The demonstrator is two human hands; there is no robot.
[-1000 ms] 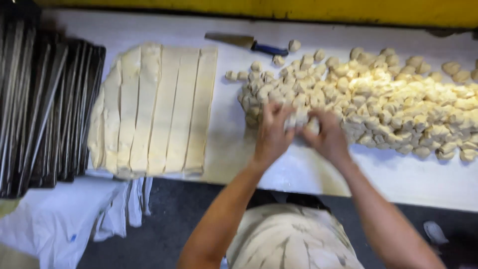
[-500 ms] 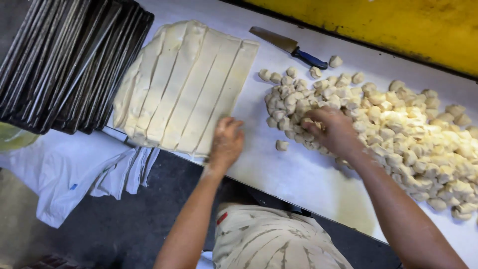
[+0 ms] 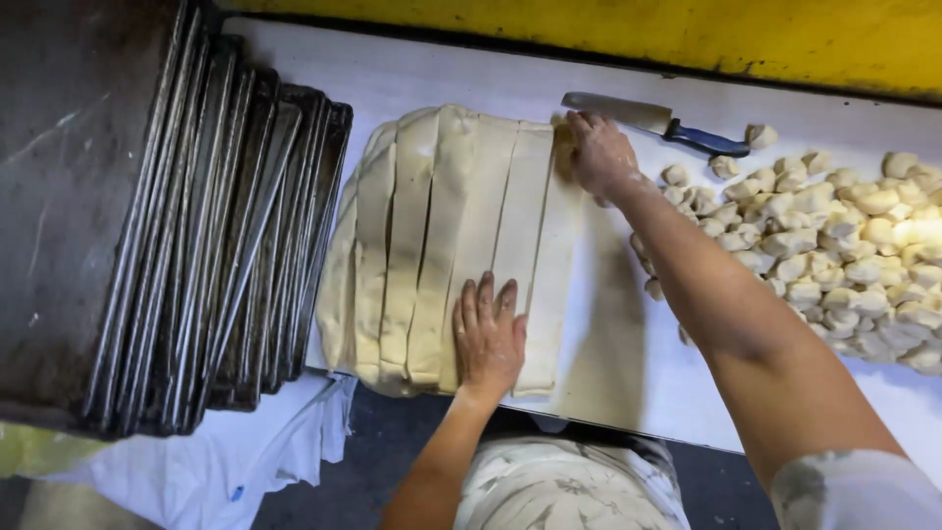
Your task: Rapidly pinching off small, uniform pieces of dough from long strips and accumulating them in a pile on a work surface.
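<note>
Pressing flat on the dough strips (image 3: 451, 245), the left hand (image 3: 488, 339) lies palm down at about 6 o'clock in the view, its fingers (image 3: 484, 299) spread open and holding nothing. These strips, cut lengthwise from one sheet, lie side by side on the white table (image 3: 608, 363), near the middle of the view, reaching from the table's near edge up toward 12 o'clock.

At about 1 o'clock from the left hand, the right hand (image 3: 601, 155) rests on the far end of the rightmost strip; its fingers curl down onto the dough, though I cannot tell whether they pinch it or only touch it. Just beyond that hand, at 12 o'clock, lies a knife (image 3: 653, 123) with a blue handle, its blade touching or nearly touching the fingertips.

Toward 3 o'clock a heap of small dough pieces (image 3: 844, 245) covers the table, with the right forearm crossing in front of its near side. At 9 o'clock a stack of dark metal baking trays (image 3: 196, 245) stands just beside the strips. White cloth (image 3: 245, 461) hangs below the table edge at 7 o'clock.
</note>
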